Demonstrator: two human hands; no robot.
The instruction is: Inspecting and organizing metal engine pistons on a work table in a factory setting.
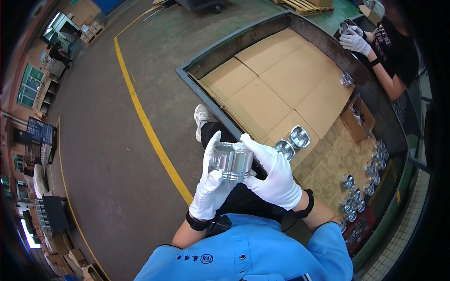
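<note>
A shiny metal piston (pixel 232 161) is held up in front of my chest between both hands. My left hand (pixel 209 187) wears a white glove and grips the piston's left side, thumb at its upper edge. From the right, my right hand (pixel 273 175), also gloved in white, closes on the other side with the thumb near the top. The ringed end of the piston points down toward me. Just beyond my right hand, two more pistons, one nearer (pixel 284 149) and one farther (pixel 299 136), stand on the cardboard.
A large metal-rimmed table (pixel 201 86) lined with cardboard sheets (pixel 281 70) extends ahead and right. Several pistons (pixel 351 206) stand at its right end near an open cardboard box (pixel 357 119). Across it, a co-worker's gloved hands (pixel 355 42) hold a piston. A yellow line (pixel 140 107) crosses the floor.
</note>
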